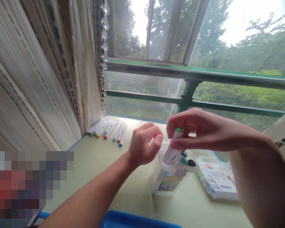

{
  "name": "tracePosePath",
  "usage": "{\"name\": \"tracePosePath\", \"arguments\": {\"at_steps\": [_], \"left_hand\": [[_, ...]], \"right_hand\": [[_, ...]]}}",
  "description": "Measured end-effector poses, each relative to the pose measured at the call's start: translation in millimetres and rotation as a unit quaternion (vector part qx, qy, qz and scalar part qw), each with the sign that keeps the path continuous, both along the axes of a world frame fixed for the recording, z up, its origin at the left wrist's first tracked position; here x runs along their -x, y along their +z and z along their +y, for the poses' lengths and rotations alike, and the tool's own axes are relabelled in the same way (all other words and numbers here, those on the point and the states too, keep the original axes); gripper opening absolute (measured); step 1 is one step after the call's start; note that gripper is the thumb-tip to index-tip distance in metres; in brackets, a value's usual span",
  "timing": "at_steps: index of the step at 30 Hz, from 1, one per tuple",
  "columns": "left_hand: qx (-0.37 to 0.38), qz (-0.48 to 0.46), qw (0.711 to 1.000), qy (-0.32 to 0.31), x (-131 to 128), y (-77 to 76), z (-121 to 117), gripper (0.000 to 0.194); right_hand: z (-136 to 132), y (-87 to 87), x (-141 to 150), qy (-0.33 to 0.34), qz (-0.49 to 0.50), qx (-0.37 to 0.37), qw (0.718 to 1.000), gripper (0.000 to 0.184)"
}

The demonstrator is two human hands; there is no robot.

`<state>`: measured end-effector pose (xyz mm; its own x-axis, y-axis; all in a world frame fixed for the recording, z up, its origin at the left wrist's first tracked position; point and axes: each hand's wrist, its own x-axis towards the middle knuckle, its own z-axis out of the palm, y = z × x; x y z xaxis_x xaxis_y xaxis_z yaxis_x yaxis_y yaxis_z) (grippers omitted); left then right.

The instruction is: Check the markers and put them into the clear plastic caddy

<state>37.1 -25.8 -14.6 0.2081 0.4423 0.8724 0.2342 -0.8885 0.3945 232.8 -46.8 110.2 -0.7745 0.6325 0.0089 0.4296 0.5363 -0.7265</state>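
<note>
My right hand (192, 131) is closed around a white marker (173, 148) with a green end, tilted over a clear plastic container (159, 183). A bit of pink or red shows under my thumb. Inside the container stand several markers, among them one with a teal cap (184, 160) and one with a black cap (192, 163). Left of the container's rim, my left hand (146, 144) is curled, its thumb tip against the fingers. Whether anything sits between those fingertips is hidden.
Several white markers (106, 128) with coloured ends lie along the table's (90, 167) back left. A clear marker case (218, 180) lies right of the container. A blue tray (137, 220) is at the front edge. Curtain (49, 69) at left, window behind.
</note>
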Motion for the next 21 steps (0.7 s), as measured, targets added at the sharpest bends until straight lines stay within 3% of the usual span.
{"name": "tracePosePath", "arguments": {"at_steps": [7, 21], "left_hand": [[-0.006, -0.004, 1.000, -0.012, -0.1, 1.0, -2.3, 0.026], [0.002, -0.006, 1.000, -0.015, -1.2, 2.1, -2.3, 0.026]], "right_hand": [[0.0, 2.1, -1.2, 0.017, -0.052, -0.098, 0.994, 0.016], [-11.3, 3.4, -0.1, 0.009, -0.069, -0.150, 0.986, 0.009]]}}
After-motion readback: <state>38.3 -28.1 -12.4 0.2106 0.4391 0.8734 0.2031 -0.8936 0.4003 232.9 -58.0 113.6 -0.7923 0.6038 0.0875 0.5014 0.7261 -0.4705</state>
